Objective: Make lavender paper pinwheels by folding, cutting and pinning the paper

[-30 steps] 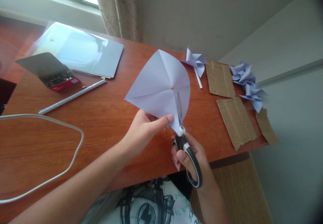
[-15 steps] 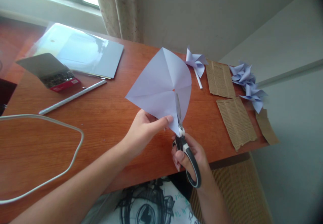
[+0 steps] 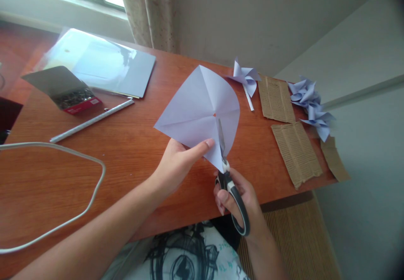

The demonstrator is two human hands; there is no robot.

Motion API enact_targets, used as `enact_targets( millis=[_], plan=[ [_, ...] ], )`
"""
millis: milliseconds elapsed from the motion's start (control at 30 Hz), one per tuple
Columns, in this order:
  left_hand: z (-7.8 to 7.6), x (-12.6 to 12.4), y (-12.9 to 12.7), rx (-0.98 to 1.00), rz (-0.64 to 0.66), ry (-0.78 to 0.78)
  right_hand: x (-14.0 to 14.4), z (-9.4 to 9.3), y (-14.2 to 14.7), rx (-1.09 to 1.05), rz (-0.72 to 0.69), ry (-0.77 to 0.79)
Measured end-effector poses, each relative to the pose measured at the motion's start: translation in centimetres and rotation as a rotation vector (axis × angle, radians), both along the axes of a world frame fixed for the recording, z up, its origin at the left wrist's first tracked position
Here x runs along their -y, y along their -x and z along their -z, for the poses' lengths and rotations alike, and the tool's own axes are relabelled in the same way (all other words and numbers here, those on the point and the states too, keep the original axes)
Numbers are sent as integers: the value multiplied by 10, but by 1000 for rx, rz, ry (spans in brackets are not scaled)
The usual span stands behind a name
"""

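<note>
My left hand pinches the near edge of a creased square of pale lilac paper, holding it up over the wooden table. In my right hand are black-and-white scissors, with the blades up inside a cut that runs from the paper's near corner toward its centre. The blade tip lies just below the centre of the creases.
A finished paper pinwheel on a stick lies beyond the sheet. Corrugated cardboard pieces and more pinwheels sit at the right edge. On the left are a rolled paper stick, a box of pins, a glossy folder and a white cable.
The paper has tilted and dropped slightly. The scissors have shifted a little left and up along the cut toward the centre.
</note>
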State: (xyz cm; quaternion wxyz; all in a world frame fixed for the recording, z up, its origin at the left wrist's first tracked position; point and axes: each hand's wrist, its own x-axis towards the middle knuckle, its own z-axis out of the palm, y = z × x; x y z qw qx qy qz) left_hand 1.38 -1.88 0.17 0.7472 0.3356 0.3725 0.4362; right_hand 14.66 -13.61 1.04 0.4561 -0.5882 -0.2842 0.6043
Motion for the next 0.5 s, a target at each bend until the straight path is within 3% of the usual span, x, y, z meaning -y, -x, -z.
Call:
enact_targets(
  millis=[300, 500],
  plan=[
    [0, 0, 0, 8, 3, -12, 2, 12, -7, 18, -71, -56],
    [-1, 0, 1, -19, 10, -10, 2, 6, -2, 29, -28, -9]
  ],
)
